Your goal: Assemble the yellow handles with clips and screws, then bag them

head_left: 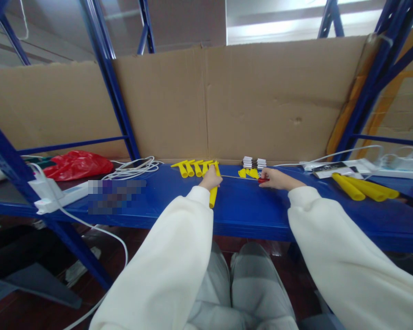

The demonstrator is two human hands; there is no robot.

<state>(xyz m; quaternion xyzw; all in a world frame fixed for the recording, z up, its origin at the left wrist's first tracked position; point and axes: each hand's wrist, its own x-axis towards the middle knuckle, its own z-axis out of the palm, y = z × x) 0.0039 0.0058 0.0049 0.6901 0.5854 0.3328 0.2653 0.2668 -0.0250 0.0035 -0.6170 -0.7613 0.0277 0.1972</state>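
My left hand (211, 178) is wrapped round a yellow plastic tube (213, 197), whose wider end points toward me over the blue shelf (179, 201). In my right hand (273, 178) is the red handle of a screwdriver (262, 180). Its thin shaft runs left toward the upper part of the tube; whether the tip touches is too small to tell. Just left of my left hand lies a row of several similar yellow pieces (190, 169). Behind my right hand are small yellow pieces (251, 173) and stacked small white packs (253, 162).
A cardboard sheet (261, 101) closes off the back between blue posts (115, 91). On the left are a red plastic bag (77, 166), coiled white cable (134, 169) and a power strip (69, 195). Larger yellow tubes (365, 188) lie at the right, near another power strip (402, 168).
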